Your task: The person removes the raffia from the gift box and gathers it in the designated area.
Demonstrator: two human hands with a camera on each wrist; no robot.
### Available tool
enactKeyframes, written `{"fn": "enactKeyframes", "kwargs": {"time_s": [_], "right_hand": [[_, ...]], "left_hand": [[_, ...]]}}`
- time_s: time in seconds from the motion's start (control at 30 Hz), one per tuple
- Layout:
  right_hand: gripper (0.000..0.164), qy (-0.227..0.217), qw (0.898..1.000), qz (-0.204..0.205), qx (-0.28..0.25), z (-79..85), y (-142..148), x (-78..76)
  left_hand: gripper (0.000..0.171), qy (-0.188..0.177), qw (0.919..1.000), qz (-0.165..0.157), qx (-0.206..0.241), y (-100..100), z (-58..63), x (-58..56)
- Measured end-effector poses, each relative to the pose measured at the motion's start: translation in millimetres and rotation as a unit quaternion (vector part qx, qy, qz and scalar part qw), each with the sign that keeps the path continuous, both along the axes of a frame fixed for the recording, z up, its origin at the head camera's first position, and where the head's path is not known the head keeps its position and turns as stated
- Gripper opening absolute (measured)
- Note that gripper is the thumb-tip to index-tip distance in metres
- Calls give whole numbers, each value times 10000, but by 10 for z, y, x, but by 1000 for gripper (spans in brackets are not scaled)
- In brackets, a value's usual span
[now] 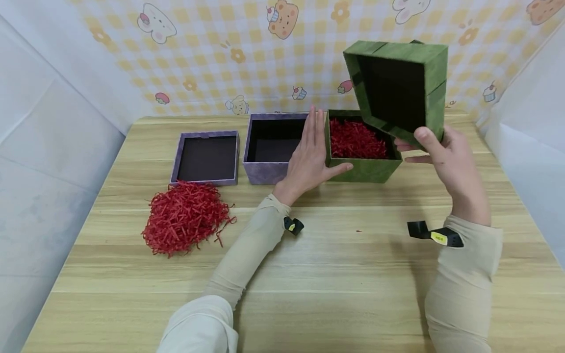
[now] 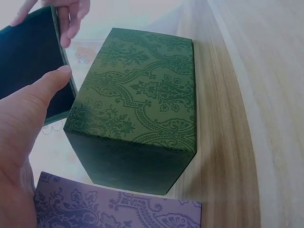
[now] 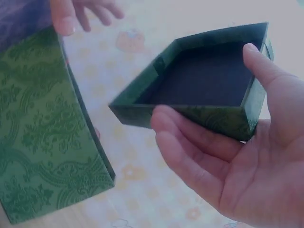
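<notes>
My right hand [image 1: 459, 164] grips a green box lid [image 1: 434, 105] by its lower corner, thumb on one side and fingers beneath. The lid is tilted above the green box [image 1: 364, 170], its dark inside facing me. Red shredded paper [image 1: 355, 139] fills that box. With fingers straight, my left hand [image 1: 309, 159] lies over the right side of the purple box [image 1: 265, 172], its thumb stretched across the green box's near left corner. Dark and bare inside, the purple box stands just left of the green one. The right wrist view shows the lid [image 3: 199, 76] between thumb and fingers.
At the left lies a purple lid [image 1: 207, 159], inside up. A heap of red shredded paper [image 1: 187, 218] sits right in front of it on the wooden table [image 1: 326, 294]. A patterned cloth [image 1: 198, 59] hangs behind the boxes.
</notes>
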State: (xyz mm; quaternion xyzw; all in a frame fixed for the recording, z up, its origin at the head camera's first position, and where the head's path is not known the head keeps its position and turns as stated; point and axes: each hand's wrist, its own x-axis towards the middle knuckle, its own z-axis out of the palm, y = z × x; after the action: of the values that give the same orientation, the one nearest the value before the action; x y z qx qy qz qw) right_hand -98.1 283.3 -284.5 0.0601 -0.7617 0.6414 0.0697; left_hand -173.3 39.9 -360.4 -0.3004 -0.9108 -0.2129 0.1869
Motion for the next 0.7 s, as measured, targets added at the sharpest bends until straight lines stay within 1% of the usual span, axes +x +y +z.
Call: {"fn": "enactKeyframes", "kwargs": {"time_s": [0.1,0.17,0.4,0.57,0.63,0.7], "right_hand": [[37,-80,9991,222,-356,16,-3,17],[40,-168,9987,293,-371,23,-10,24],[49,-558,9969,547,-80,22,-56,3],[48,-624,9951,739,-194,-7,-120,-13],[48,-629,9948,784,-185,-19,-143,-21],[48,-647,9945,820,-45,-24,-156,-29]], "left_hand": [[125,-22,10000,7,31,3,-3,-3],[125,-37,10000,4,52,5,-4,-3],[125,-179,9998,-8,119,1,5,10],[126,-338,9994,46,41,-1,15,21],[127,-444,9990,82,26,1,19,22],[127,-577,9983,116,36,5,24,25]]}}
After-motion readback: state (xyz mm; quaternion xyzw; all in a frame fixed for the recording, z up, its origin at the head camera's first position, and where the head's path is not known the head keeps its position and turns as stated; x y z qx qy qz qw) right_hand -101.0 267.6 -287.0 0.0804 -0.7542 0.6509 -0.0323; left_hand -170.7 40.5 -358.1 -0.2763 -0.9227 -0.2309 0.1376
